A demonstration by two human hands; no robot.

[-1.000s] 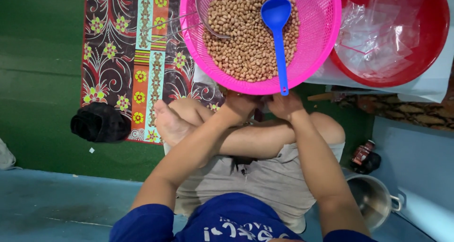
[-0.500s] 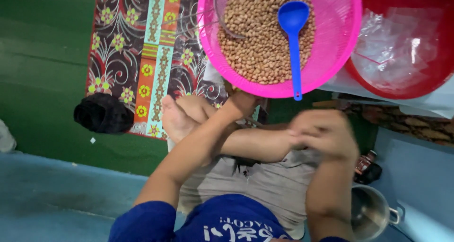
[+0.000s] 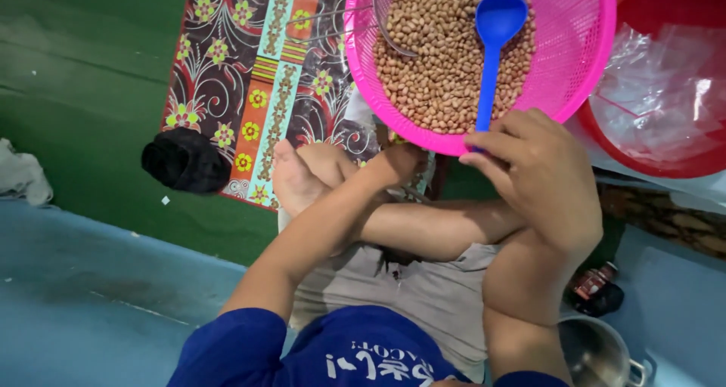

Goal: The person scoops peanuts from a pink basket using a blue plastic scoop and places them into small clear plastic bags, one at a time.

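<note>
the pink colander (image 3: 582, 62), full of peanuts (image 3: 446, 62), sits at twelve o'clock. the right hand (image 3: 541, 171) clamps the blue spoon (image 3: 491, 47) by its handle end; stiff, light plastic, likely. the left hand (image 3: 401, 164) steadies the rim underneath, grip unclear.

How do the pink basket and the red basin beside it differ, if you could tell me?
The pink basket is perforated mesh, while the red basin has solid walls. The basket holds peanuts and a blue spoon; the basin holds clear plastic bags. The right hand is at the basket's near rim, at the spoon's handle, and the left hand is below that rim; the basin has no hand on it. Both are round plastic.
</note>
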